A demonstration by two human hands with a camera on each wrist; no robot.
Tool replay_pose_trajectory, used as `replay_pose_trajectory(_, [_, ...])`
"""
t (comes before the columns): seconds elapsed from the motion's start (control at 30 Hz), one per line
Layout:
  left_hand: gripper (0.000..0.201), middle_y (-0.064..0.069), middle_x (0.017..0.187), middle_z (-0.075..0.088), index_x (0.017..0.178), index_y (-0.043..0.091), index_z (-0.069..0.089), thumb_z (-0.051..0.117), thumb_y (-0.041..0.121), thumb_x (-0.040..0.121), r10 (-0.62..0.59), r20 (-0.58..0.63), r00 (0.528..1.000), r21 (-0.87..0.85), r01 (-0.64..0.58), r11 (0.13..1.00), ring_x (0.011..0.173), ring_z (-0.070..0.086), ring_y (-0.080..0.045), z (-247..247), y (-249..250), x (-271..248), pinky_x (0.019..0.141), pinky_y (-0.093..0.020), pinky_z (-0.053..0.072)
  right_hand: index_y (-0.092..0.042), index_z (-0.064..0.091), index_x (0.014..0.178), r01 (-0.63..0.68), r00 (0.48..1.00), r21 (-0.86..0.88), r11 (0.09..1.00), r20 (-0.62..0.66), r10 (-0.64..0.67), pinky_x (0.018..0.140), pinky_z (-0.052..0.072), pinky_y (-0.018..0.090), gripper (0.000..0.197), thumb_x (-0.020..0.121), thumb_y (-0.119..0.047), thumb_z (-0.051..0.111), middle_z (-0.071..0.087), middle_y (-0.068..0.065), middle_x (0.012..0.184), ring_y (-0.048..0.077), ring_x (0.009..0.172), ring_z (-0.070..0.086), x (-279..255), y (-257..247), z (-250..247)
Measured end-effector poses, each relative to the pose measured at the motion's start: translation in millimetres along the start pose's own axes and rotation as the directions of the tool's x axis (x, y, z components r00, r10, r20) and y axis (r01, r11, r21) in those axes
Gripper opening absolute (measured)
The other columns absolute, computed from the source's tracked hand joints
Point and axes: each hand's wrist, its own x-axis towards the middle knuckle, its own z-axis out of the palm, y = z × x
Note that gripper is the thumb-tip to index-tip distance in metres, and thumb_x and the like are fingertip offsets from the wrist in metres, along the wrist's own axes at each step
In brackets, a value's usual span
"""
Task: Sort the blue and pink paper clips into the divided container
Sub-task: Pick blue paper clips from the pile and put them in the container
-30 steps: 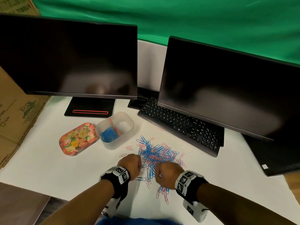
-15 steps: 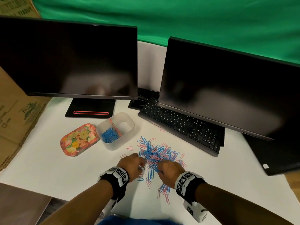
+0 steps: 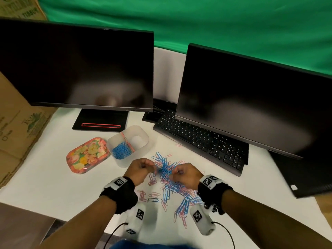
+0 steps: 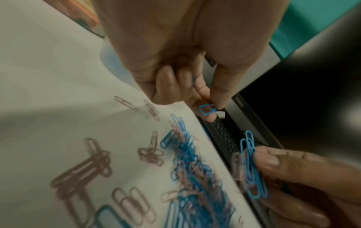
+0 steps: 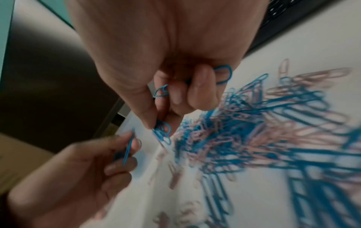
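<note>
A tangled pile of blue and pink paper clips point(image 3: 172, 182) lies on the white table in front of me. The translucent divided container point(image 3: 143, 141) stands beyond it to the left, with blue clips point(image 3: 122, 151) in its left compartment. My left hand point(image 3: 143, 167) hovers over the pile's left edge and pinches one blue clip point(image 4: 207, 109) between thumb and finger. My right hand point(image 3: 183, 173) is close beside it, holding several blue clips point(image 5: 162, 132) in its curled fingers; the same bunch of blue clips point(image 4: 252, 168) shows in the left wrist view.
A floral tin lid point(image 3: 88, 155) lies left of the container. A black keyboard point(image 3: 199, 142) runs behind the pile under the right monitor point(image 3: 251, 105). The left monitor point(image 3: 77, 69) and its stand point(image 3: 101, 121) are at the back. A cardboard box point(image 3: 18, 126) borders the left.
Both hands have risen off the pile and moved a little farther from me, each now holding blue clips. The container and lid have not moved.
</note>
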Motion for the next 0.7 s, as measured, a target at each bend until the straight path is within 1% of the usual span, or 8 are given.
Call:
replay_pose_trajectory(0.1, [0.017,-0.005,0.075,0.063,0.097,0.011,0.067,0.057,0.001,0.087,-0.069,-0.018,0.997,-0.241,0.062,0.968,0.053,0.035,-0.012,-14,6,-1,0.048,-0.02,0.028,-0.016,0.069,0.076,-0.045,0.999,0.195,0.98,0.032,0.04,0.038,0.034,0.016,0.009,0.083,-0.011,0.071,0.056,-0.01,0.05,0.001,0.036,0.042,8,-28,-4])
replay_pose_trajectory(0.17, [0.021,-0.004,0.075,0.059,0.105,0.01,0.067,0.053,0.004,0.091,-0.097,-0.02,0.995,-0.407,0.081,0.91,0.057,0.041,-0.012,-23,10,-2,0.053,-0.025,0.031,-0.011,0.068,0.08,-0.066,0.997,0.322,0.944,0.068,0.047,0.034,0.025,0.015,0.006,0.082,-0.006,0.071,0.048,-0.006,0.044,0.007,0.032,0.029,16,-47,-2])
replay_pose_trajectory(0.27, [0.022,-0.003,0.072,0.055,0.11,0.008,0.063,0.047,0.007,0.096,-0.106,-0.024,0.994,-0.612,0.069,0.788,0.063,0.053,-0.015,-39,20,-4,0.056,-0.027,0.042,-0.008,0.066,0.08,-0.065,0.995,0.37,0.927,0.092,0.033,0.035,0.02,0.013,0.008,0.082,-0.001,0.07,0.045,-0.006,0.039,0.006,0.03,0.025,28,-79,3])
replay_pose_trajectory(0.4, [0.02,-0.006,0.076,0.056,0.112,0.008,0.058,0.046,0.009,0.096,-0.127,-0.138,0.982,-0.693,-0.004,0.721,0.065,0.06,-0.019,-66,32,2,0.059,-0.03,0.053,-0.013,0.067,0.076,-0.027,0.998,0.232,0.972,0.063,0.013,0.036,0.023,0.015,0.01,0.081,-0.004,0.07,0.049,-0.009,0.038,0.005,0.03,0.028,55,-121,18])
replay_pose_trajectory(0.47, [0.023,-0.006,0.077,0.059,0.115,0.008,0.058,0.049,0.013,0.095,-0.169,-0.194,0.966,-0.699,-0.015,0.715,0.066,0.061,-0.019,-78,38,7,0.059,-0.03,0.055,-0.016,0.069,0.077,0.005,0.999,0.131,0.991,0.034,-0.01,0.034,0.026,0.014,0.009,0.08,-0.008,0.068,0.051,-0.007,0.046,0.004,0.03,0.031,70,-138,26])
replay_pose_trajectory(0.53, [0.03,-0.007,0.086,0.061,0.122,0.009,0.057,0.051,0.017,0.094,-0.232,-0.236,0.944,-0.712,-0.005,0.702,0.07,0.062,-0.02,-88,42,11,0.061,-0.03,0.055,-0.014,0.07,0.078,0.024,1.0,0.056,0.998,0.012,-0.025,0.034,0.027,0.013,0.003,0.079,-0.012,0.068,0.05,-0.004,0.051,0.003,0.029,0.033,85,-154,35])
replay_pose_trajectory(0.6, [0.034,-0.011,0.102,0.059,0.128,0.009,0.054,0.049,0.02,0.095,-0.272,-0.262,0.926,-0.709,0.007,0.705,0.084,0.062,-0.024,-94,45,13,0.074,-0.035,0.054,-0.013,0.07,0.079,0.005,1.0,0.022,1.0,0.012,-0.005,0.036,0.028,0.014,0.003,0.076,-0.014,0.07,0.049,-0.004,0.049,0.005,0.031,0.035,96,-168,43])
replay_pose_trajectory(0.7, [0.036,-0.016,0.119,0.053,0.129,0.009,0.051,0.051,0.024,0.096,-0.296,-0.311,0.903,-0.661,0.018,0.75,0.103,0.055,-0.027,-95,47,13,0.092,-0.041,0.047,-0.001,0.071,0.088,-0.029,0.999,-0.016,0.999,0.045,0.03,0.042,0.039,0.02,0.014,0.078,-0.011,0.067,0.057,0.007,0.057,0.013,0.036,0.044,106,-179,49])
